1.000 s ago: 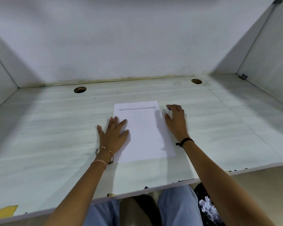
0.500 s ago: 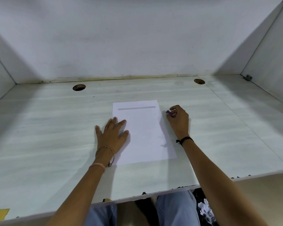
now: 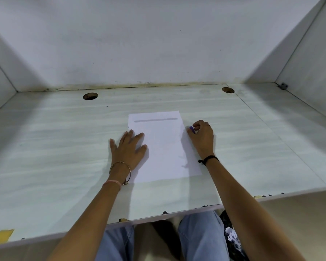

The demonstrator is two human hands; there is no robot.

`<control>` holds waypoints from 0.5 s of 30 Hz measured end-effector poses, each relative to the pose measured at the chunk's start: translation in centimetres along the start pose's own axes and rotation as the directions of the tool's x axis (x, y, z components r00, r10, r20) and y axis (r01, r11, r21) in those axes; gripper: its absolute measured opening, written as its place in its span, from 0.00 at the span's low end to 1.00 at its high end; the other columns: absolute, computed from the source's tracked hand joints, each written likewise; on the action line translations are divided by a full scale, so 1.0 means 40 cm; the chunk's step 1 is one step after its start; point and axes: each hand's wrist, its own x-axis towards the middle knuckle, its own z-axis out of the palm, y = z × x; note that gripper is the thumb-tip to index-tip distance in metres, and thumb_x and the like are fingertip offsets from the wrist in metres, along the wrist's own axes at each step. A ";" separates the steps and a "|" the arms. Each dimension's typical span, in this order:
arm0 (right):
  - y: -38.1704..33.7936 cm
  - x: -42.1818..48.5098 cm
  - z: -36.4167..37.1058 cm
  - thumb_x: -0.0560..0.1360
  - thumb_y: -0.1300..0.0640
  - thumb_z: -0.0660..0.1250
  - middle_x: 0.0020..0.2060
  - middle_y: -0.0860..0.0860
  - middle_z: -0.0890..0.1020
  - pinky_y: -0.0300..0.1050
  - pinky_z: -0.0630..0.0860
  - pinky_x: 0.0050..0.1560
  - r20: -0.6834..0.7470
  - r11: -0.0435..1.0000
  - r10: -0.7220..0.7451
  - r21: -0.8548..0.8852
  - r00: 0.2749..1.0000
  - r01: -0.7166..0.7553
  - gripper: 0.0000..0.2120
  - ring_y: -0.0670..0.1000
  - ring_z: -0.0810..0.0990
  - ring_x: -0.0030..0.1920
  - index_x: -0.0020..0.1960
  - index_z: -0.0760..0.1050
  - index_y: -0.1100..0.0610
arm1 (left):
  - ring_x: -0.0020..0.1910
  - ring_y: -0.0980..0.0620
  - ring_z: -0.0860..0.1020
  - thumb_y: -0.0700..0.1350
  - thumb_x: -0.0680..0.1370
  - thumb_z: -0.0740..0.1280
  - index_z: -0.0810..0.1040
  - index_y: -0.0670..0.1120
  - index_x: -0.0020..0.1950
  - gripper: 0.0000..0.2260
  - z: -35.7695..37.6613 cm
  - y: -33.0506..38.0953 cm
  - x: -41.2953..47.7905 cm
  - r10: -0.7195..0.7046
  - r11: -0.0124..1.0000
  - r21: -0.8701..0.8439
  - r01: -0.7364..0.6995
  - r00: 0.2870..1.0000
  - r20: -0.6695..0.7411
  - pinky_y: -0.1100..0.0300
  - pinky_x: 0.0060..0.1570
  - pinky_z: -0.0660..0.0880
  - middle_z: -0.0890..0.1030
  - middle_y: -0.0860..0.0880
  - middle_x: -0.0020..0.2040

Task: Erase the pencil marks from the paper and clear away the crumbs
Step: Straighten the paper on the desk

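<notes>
A white sheet of paper (image 3: pixel 164 147) lies on the pale desk (image 3: pixel 55 147), with a grey pencil bar (image 3: pixel 155 120) drawn across its top. My left hand (image 3: pixel 127 148) lies flat with straight fingers, pressing the paper's left edge. My right hand (image 3: pixel 202 137) is just off the paper's right edge, its fingers curled round a small purple and white eraser (image 3: pixel 192 129). No crumbs are visible on the sheet.
White walls enclose the desk at the back and both sides. Two round cable holes (image 3: pixel 90 96) (image 3: pixel 228 90) sit near the back. A yellow scrap (image 3: pixel 0 236) lies at the front left edge. My knees show below the front edge.
My right hand closed its fingers and picked up the eraser beside the paper's right edge. My left hand stayed flat on the paper.
</notes>
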 end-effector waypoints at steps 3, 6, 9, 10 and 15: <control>-0.004 -0.009 -0.007 0.73 0.57 0.70 0.49 0.56 0.77 0.23 0.65 0.38 -0.040 0.997 0.014 0.079 0.999 -0.010 0.12 0.48 0.72 0.44 0.53 0.74 0.62 | 0.77 0.55 0.49 0.55 0.81 0.55 0.60 0.58 0.75 0.21 0.000 -0.002 0.001 0.003 1.000 -0.001 -0.003 1.000 -0.003 0.41 0.72 0.39 0.53 0.52 0.78; -0.010 -0.026 -0.022 0.73 0.56 0.70 0.50 0.54 0.75 0.21 0.65 0.37 -0.083 0.985 0.056 0.169 0.995 -0.041 0.14 0.49 0.72 0.44 0.55 0.73 0.61 | 0.77 0.55 0.49 0.56 0.81 0.54 0.59 0.58 0.75 0.22 0.003 -0.006 0.003 0.000 1.000 -0.018 0.000 1.000 -0.019 0.41 0.72 0.40 0.53 0.52 0.78; -0.019 -0.056 -0.039 0.74 0.55 0.69 0.46 0.51 0.75 0.30 0.66 0.37 -0.099 0.984 0.022 0.176 0.995 -0.004 0.09 0.48 0.73 0.42 0.51 0.74 0.58 | 0.77 0.54 0.50 0.55 0.81 0.54 0.60 0.57 0.75 0.21 0.003 -0.007 0.004 -0.013 0.999 -0.045 0.010 0.998 -0.054 0.42 0.73 0.41 0.54 0.51 0.78; -0.018 -0.067 -0.043 0.75 0.56 0.68 0.44 0.50 0.76 0.33 0.67 0.38 -0.063 0.990 -0.020 0.140 0.998 0.028 0.06 0.46 0.74 0.39 0.49 0.75 0.57 | 0.77 0.54 0.51 0.54 0.82 0.54 0.61 0.56 0.75 0.21 0.002 -0.006 0.002 -0.025 0.998 -0.059 0.021 0.998 -0.058 0.43 0.73 0.41 0.55 0.51 0.78; 0.008 -0.107 -0.047 0.73 0.61 0.69 0.44 0.49 0.80 0.27 0.67 0.44 0.147 0.986 -0.168 0.044 0.975 0.163 0.05 0.46 0.75 0.44 0.49 0.81 0.56 | 0.77 0.54 0.52 0.50 0.81 0.56 0.63 0.54 0.74 0.20 0.003 -0.015 -0.010 -0.032 0.998 -0.047 0.028 0.997 -0.075 0.47 0.73 0.42 0.58 0.51 0.77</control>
